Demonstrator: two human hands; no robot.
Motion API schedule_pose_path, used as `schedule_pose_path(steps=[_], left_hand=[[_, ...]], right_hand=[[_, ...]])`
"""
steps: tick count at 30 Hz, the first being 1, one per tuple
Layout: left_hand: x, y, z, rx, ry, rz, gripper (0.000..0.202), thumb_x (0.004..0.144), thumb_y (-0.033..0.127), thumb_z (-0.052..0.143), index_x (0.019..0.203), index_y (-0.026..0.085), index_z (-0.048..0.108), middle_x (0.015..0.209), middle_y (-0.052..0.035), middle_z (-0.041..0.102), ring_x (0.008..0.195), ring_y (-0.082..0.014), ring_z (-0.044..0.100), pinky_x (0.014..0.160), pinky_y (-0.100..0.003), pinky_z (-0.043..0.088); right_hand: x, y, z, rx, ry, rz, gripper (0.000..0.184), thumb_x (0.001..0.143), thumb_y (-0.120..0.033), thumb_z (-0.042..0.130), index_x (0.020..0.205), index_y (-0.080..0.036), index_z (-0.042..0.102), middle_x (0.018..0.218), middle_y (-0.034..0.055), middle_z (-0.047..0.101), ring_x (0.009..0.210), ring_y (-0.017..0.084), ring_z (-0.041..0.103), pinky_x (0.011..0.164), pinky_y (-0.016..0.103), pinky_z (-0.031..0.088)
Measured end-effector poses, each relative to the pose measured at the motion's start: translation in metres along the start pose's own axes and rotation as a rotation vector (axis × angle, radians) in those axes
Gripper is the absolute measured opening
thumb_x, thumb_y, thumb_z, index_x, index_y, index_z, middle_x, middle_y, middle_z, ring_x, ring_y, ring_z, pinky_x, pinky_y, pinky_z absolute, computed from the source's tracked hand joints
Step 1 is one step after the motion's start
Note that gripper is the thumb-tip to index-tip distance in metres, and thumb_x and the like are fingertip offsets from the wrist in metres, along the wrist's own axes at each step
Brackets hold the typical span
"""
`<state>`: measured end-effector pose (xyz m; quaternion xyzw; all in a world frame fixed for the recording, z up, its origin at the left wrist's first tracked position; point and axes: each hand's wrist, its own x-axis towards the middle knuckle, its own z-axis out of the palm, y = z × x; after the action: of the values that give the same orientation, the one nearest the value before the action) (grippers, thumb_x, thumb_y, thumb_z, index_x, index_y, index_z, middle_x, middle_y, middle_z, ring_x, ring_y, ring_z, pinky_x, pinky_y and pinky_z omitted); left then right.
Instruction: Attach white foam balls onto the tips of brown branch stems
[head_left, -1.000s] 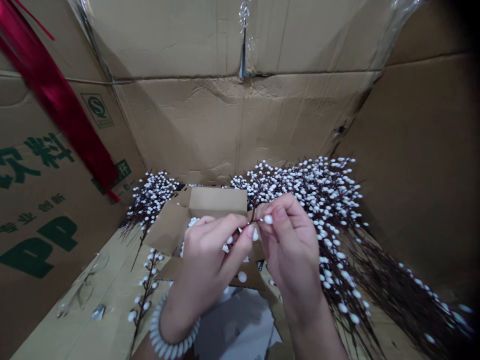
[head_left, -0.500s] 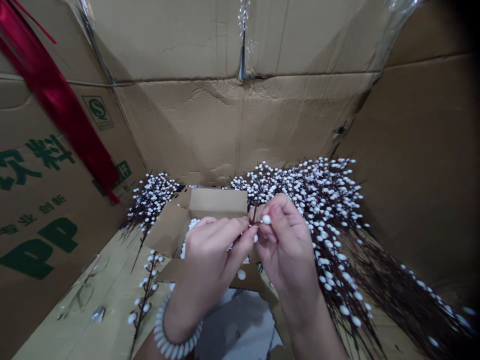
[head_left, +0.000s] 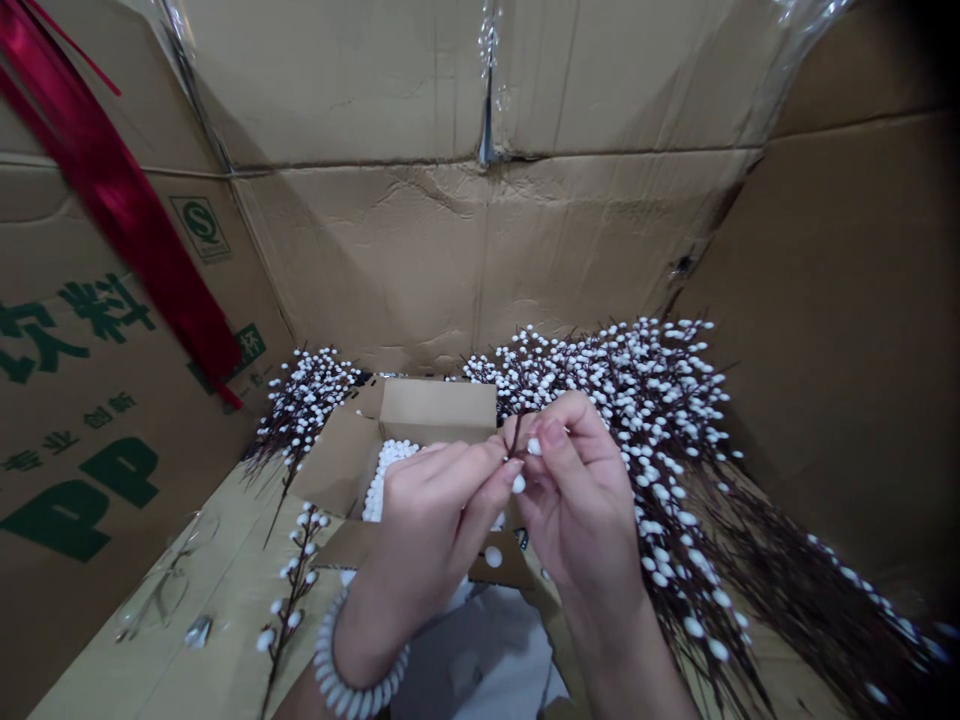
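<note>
A thin dark twig [head_left: 516, 437] is pinched at the centre of the frame by the left hand [head_left: 431, 530] and the right hand [head_left: 581, 510], both grasping it closely; an open carton [head_left: 439, 405] holding white beads [head_left: 386, 480] is just behind the hands; beaded branches [head_left: 637, 400] are heaped toward the right.

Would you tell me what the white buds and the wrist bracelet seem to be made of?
The white buds look like matte foam or plastic, being evenly round. The bracelet looks like polished plastic or stone segments, given its sheen; unclear which.
</note>
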<state>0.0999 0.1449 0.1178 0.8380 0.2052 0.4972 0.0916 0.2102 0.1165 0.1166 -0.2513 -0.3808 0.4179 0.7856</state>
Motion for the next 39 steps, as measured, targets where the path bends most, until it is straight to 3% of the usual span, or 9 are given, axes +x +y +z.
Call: schedule_pose_path(steps=[15, 31, 39], left_hand=[[0.003, -0.002, 0.002, -0.062, 0.012, 0.035, 0.019, 0.091, 0.015, 0.052, 0.075, 0.017, 0.062, 0.063, -0.0022, 0.067, 0.054, -0.0141, 0.062, 0.052, -0.024, 0.045], [0.001, -0.004, 0.007, -0.079, 0.027, 0.027, 0.022, 0.092, 0.017, 0.05, 0.073, 0.018, 0.061, 0.063, -0.003, 0.067, 0.055, -0.0147, 0.062, 0.052, -0.024, 0.045], [0.001, -0.002, 0.009, -0.081, 0.042, 0.01, 0.024, 0.091, 0.017, 0.051, 0.069, 0.018, 0.06, 0.059, -0.0026, 0.063, 0.051, -0.0136, 0.058, 0.049, -0.024, 0.042]], right_hand=[[-0.001, 0.001, 0.002, -0.005, 0.005, -0.028, 0.024, 0.081, -0.033, 0.067, 0.067, -0.022, 0.051, 0.06, -0.0051, 0.047, 0.055, 0.009, 0.042, 0.049, 0.018, 0.039], [-0.005, 0.011, 0.008, -0.06, 0.138, -0.121, 0.028, 0.081, -0.038, 0.067, 0.067, -0.023, 0.048, 0.063, -0.0052, 0.047, 0.053, 0.009, 0.04, 0.048, 0.02, 0.036], [-0.007, 0.011, 0.008, -0.04, 0.135, -0.109, 0.028, 0.081, -0.037, 0.067, 0.067, -0.023, 0.048, 0.063, -0.0059, 0.047, 0.051, 0.008, 0.038, 0.045, 0.019, 0.034]])
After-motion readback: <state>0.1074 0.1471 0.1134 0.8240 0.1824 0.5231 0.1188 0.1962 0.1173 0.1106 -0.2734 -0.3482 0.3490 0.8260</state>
